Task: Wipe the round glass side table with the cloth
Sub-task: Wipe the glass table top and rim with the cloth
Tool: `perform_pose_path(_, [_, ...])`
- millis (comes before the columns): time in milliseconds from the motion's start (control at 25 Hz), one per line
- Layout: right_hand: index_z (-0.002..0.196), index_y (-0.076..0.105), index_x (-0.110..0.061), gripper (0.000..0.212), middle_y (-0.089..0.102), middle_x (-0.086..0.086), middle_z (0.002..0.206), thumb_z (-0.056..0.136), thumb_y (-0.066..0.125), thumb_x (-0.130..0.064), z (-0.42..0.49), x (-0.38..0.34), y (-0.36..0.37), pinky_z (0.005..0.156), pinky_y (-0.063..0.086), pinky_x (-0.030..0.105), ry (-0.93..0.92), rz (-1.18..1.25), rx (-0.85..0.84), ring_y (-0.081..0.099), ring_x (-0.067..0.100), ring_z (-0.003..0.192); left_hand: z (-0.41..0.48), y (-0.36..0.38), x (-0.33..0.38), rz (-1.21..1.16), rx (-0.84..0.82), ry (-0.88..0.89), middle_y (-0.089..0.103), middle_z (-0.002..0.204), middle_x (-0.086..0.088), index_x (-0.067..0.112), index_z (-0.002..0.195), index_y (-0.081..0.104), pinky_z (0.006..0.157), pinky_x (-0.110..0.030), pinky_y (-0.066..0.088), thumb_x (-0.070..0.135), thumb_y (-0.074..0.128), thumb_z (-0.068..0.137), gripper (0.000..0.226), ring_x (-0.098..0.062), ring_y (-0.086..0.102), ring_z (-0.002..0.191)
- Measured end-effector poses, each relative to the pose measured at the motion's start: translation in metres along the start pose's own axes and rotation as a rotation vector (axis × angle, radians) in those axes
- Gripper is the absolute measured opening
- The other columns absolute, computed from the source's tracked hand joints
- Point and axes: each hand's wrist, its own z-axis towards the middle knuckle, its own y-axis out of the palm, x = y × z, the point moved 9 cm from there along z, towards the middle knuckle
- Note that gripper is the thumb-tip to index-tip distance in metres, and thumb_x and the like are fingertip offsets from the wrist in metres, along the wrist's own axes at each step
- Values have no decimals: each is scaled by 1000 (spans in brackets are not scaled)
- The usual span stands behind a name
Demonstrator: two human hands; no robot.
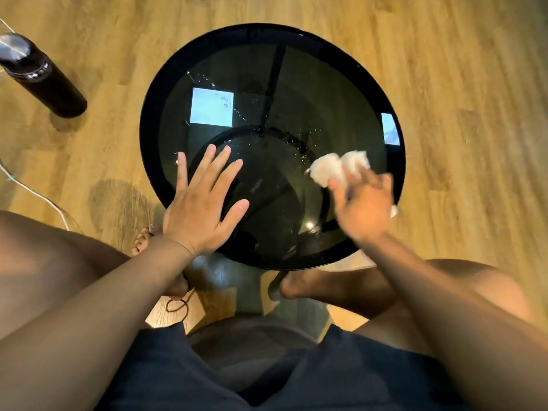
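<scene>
The round glass side table has a dark top with a black rim and stands on the wooden floor in front of me. Water droplets speckle the glass near its middle. My left hand lies flat with spread fingers on the near-left part of the glass. My right hand, blurred by motion, grips a crumpled white cloth against the near-right part of the top; a bit of cloth also pokes out at the hand's right side.
A dark bottle stands on the floor to the far left. A white cable runs across the floor at the left. My bare knees and feet sit close under the table's near edge.
</scene>
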Motion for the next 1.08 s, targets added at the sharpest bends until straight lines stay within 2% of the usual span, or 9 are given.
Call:
perform_pose_path(80, [104,74,-8,42,62,18,126,96,47,-39,-47,-66,4,85,42,40,-108,95,-8,49,38,97,-1,-2,-1,-35,22,0,32,160,-13,12,149,36,119,-67,2,50,29,98,64,-33,19,152])
perform_pose_path(200, [115,67,-19,37,55,6,129,91,53,-44,-108,-153,18,78,39,36,-344,219,-117,44,26,99,-3,-6,-1,-76,58,12,33,159,-14,10,149,37,119,-66,1,46,30,97,63,-32,21,151])
perform_pose_path(320, [118,64,-19,41,57,7,125,83,65,-39,-93,-151,13,75,47,43,-549,218,-91,50,30,99,-4,-5,-2,-75,55,22,34,159,-13,9,148,37,120,-64,0,45,30,97,63,-32,21,151])
perform_pose_path(480, [118,60,-15,45,59,7,116,79,77,-28,-11,-62,-3,77,52,47,-324,252,38,58,42,94,-3,2,-5,-25,22,3,33,160,-10,13,148,35,121,-62,0,49,28,98,63,-30,20,152])
perform_pose_path(560, [116,64,-8,41,59,12,123,87,69,-36,43,-1,0,84,50,51,-193,91,14,54,43,104,-2,3,-7,-14,18,-1,32,160,-9,14,149,35,121,-61,-2,51,26,97,63,-29,19,152])
perform_pose_path(680, [118,62,-6,56,57,20,129,91,50,-53,126,91,-3,95,47,50,140,-54,-100,53,44,115,-2,3,-6,-32,22,-8,32,160,-8,15,149,35,122,-57,-5,51,30,96,64,-27,18,153])
perform_pose_path(800, [119,61,-4,52,59,25,123,94,47,-47,133,89,-2,94,47,51,296,-20,-112,53,46,114,-2,0,-6,-46,44,-8,34,159,-9,14,148,36,122,-55,-6,50,31,96,64,-28,20,152])
perform_pose_path(880, [119,61,-1,51,59,26,124,96,46,-44,100,40,-1,91,47,48,197,2,-54,55,47,108,-2,-2,-6,-48,46,-14,34,159,-9,13,148,36,122,-57,-4,50,30,96,64,-29,20,152])
perform_pose_path(1080, [122,62,-24,42,57,3,126,94,42,-47,-58,-143,16,87,43,36,-333,161,-125,50,27,106,-3,-5,-3,-42,18,-33,34,159,-10,12,149,38,121,-62,2,52,24,97,67,-30,22,151])
